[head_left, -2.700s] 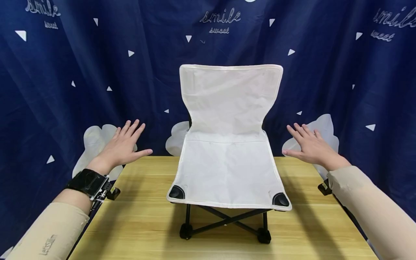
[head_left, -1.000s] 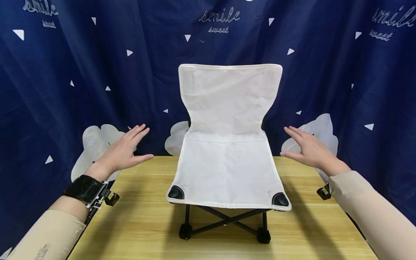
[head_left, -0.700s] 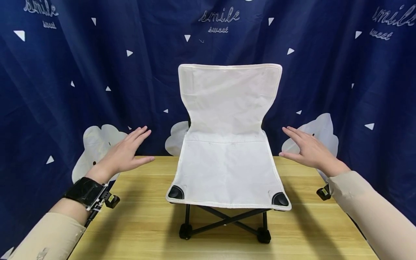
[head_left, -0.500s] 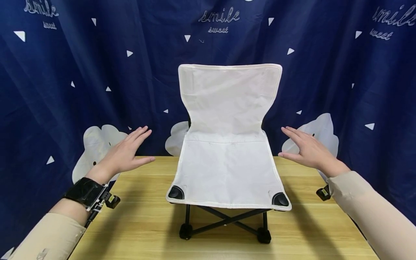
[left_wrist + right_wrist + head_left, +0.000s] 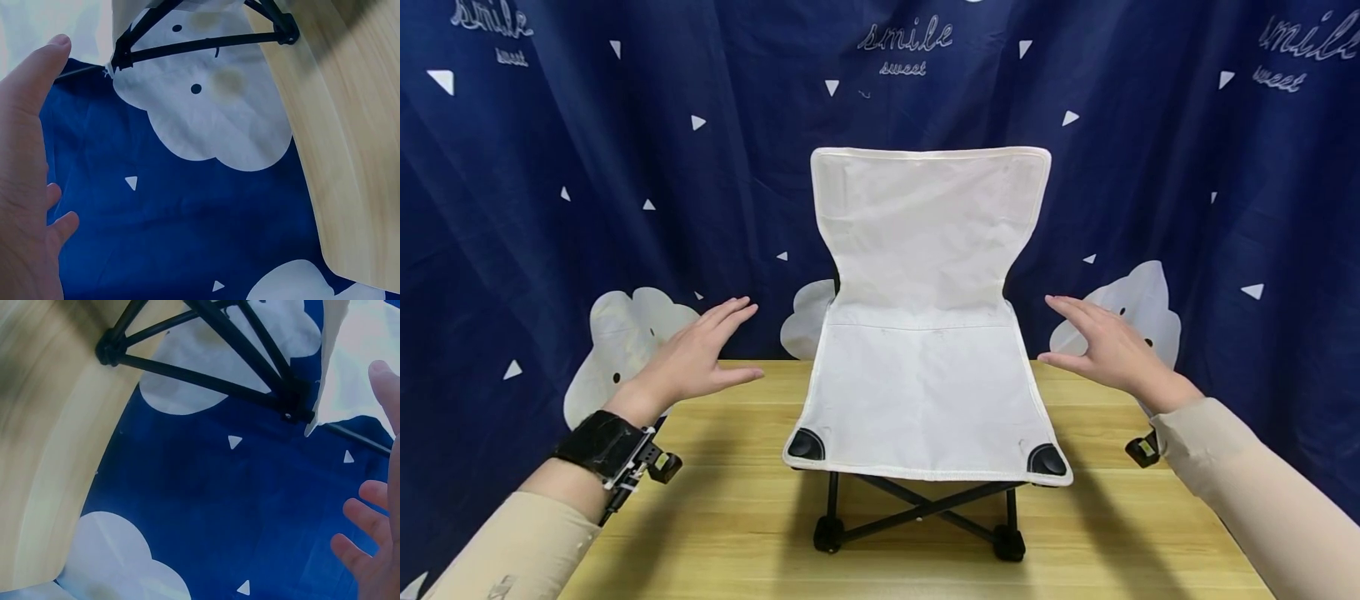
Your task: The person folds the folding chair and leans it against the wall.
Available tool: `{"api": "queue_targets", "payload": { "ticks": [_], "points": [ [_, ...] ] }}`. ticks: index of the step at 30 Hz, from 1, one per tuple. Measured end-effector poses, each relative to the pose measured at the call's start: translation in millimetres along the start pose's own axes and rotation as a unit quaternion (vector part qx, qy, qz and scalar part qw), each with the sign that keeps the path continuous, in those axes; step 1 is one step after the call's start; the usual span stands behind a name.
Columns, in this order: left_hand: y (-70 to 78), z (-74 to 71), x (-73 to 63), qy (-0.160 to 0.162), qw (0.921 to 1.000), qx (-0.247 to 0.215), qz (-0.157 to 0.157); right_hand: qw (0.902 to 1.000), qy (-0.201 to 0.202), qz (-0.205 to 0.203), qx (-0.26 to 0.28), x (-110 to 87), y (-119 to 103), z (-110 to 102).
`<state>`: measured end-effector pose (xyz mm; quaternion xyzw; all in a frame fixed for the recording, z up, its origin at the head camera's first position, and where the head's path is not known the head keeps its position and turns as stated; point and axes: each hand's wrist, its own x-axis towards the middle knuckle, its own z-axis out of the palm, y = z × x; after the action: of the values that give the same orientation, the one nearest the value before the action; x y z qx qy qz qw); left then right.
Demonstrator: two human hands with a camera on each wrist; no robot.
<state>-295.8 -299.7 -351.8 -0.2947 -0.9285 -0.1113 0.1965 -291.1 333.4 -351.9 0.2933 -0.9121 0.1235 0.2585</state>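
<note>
A white fabric folding chair [image 5: 921, 375] with a black crossed-leg frame stands unfolded on the wooden table, its seat facing me. My left hand [image 5: 692, 354] is held in the air to the left of the chair, fingers extended and thumb pointing at the seat. On the other side my right hand [image 5: 1108, 346] mirrors it, its thumb also turned inward. Neither hand touches the chair in the head view. In the left wrist view the thumb [image 5: 37, 75] overlaps the white fabric. Black frame tubes [image 5: 200, 378] and a foot show in the right wrist view.
The wooden table [image 5: 715, 533] carries the chair; its rounded corners show in the wrist views. Behind it hangs a dark blue curtain [image 5: 737, 192] with white triangles, clouds and lettering. A wrist camera [image 5: 664, 467] on a black strap juts from the left wrist.
Both hands have moved slightly inward toward the chair and a little lower. Their fingers, spread at first, now lie closer together. The chair has stayed put.
</note>
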Motion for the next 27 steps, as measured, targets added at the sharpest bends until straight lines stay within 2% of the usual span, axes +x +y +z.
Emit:
{"api": "queue_targets", "payload": {
  "ticks": [9,21,27],
  "points": [
    [3.5,0.9,0.3,0.013,0.9999,-0.007,0.009,0.9999,0.014,-0.009,0.003,-0.8,-4,0],
    [8.8,-0.9,-2.1,0.025,0.9992,-0.017,0.027,0.9998,0.012,-0.005,0.014,-0.7,-13,-3],
    [14.9,-1.7,-1.1,0.025,0.9989,-0.019,0.035,0.9992,0.026,-0.027,0.016,-0.8,-15,-2]
  ]
}}
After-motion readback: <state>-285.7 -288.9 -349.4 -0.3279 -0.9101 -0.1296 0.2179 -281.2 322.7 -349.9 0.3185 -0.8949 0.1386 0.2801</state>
